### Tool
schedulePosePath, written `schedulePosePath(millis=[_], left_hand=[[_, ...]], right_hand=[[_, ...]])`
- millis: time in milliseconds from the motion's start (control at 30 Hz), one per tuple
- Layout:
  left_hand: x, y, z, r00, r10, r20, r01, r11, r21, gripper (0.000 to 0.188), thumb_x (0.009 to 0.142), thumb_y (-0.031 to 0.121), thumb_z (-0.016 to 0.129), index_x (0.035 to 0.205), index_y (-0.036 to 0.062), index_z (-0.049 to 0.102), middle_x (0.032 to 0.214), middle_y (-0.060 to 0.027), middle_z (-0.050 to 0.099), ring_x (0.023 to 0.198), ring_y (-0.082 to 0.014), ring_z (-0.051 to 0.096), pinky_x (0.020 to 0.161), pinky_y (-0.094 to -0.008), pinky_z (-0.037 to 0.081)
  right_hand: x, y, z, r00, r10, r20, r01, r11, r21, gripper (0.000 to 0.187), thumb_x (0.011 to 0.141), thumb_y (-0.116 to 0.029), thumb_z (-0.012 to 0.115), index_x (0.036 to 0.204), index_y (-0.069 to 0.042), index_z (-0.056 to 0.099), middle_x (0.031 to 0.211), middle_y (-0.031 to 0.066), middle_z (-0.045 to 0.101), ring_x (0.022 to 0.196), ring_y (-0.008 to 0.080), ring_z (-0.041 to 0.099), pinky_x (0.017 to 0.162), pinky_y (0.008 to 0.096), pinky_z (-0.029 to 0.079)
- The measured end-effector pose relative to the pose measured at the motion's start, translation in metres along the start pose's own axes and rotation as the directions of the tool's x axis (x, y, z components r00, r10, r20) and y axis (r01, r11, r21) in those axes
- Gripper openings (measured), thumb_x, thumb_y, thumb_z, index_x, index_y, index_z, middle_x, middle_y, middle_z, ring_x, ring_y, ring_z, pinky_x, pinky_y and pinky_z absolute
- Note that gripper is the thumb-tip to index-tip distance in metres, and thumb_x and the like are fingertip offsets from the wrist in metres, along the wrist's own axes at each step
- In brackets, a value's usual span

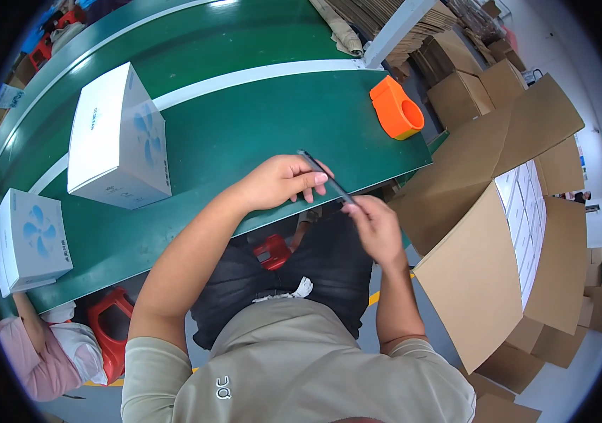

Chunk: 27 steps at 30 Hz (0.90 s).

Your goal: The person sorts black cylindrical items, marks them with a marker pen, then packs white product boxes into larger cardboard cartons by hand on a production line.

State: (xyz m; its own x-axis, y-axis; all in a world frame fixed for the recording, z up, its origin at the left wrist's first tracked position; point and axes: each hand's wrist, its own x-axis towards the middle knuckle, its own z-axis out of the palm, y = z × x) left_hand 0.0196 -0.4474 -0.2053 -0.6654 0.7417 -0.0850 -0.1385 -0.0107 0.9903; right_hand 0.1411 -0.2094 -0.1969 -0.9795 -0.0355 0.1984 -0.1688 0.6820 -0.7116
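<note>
A slim dark stick, pen-like in shape (339,187), slants between my hands just above the near edge of the green table (258,120). My left hand (280,185) has its fingers closed around the upper end. Thumb and fingers of my right hand (378,229) pinch the lower end, close to my body. Whether it has a cap cannot be made out. To the left of my hands stands a large white box (96,137) with a blue fan picture on its side. A smaller white box (40,236) with the same picture stands farther left.
An orange holder with a round hole (394,107) sits at the table's right end. On the right, an open cardboard carton (473,282) contains several white boxes (523,218). Flattened cardboard and more cartons lie behind. Another person (36,356) and a red stool (108,331) are at lower left.
</note>
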Motion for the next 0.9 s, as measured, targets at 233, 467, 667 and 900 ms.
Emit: schedulePosePath(millis=[233,467,667,900], left_hand=[[0.010,0.007,0.001,0.992,0.081,-0.094,-0.070,0.991,0.116,0.031,0.102,0.027,0.061,0.114,-0.0003,0.069,0.092,-0.0052,0.069,0.076,-0.0113,0.063,0.070,-0.0271,0.053],[-0.008,-0.002,-0.001,0.988,0.047,-0.147,-0.017,0.980,0.198,0.026,0.102,0.022,0.061,0.111,0.0005,0.071,0.092,-0.0058,0.071,0.077,-0.0108,0.064,0.067,-0.0251,0.049],[0.004,0.001,0.006,0.990,0.072,-0.124,-0.043,0.974,0.221,0.024,0.101,0.021,0.061,0.111,0.0010,0.071,0.092,-0.0057,0.072,0.078,-0.0105,0.065,0.066,-0.0245,0.048],[0.004,0.001,0.005,0.993,0.045,-0.110,-0.018,0.971,0.240,0.025,0.102,0.021,0.060,0.110,0.0007,0.070,0.094,-0.0060,0.072,0.079,-0.0109,0.064,0.067,-0.0243,0.047]], right_hand=[[-0.010,0.038,-0.041,0.908,0.254,-0.334,-0.250,0.967,0.056,0.015,0.099,-0.010,0.059,0.100,0.000,0.070,0.083,0.0094,0.070,0.076,0.0208,0.067,0.069,0.0323,0.051],[-0.018,0.049,-0.027,0.932,0.318,-0.176,-0.364,0.824,-0.434,0.021,0.097,-0.023,0.057,0.088,-0.007,0.066,0.079,0.0143,0.069,0.076,0.0357,0.068,0.066,0.0473,0.051],[-0.012,0.034,-0.049,0.926,0.190,-0.327,-0.269,0.938,-0.218,0.022,0.097,-0.024,0.057,0.088,-0.006,0.065,0.079,0.0171,0.068,0.076,0.0373,0.068,0.068,0.0489,0.051],[-0.018,0.053,-0.047,0.928,0.322,-0.189,-0.373,0.826,-0.424,0.022,0.099,-0.023,0.055,0.089,-0.006,0.065,0.083,0.0204,0.067,0.080,0.0423,0.066,0.071,0.0516,0.051]])
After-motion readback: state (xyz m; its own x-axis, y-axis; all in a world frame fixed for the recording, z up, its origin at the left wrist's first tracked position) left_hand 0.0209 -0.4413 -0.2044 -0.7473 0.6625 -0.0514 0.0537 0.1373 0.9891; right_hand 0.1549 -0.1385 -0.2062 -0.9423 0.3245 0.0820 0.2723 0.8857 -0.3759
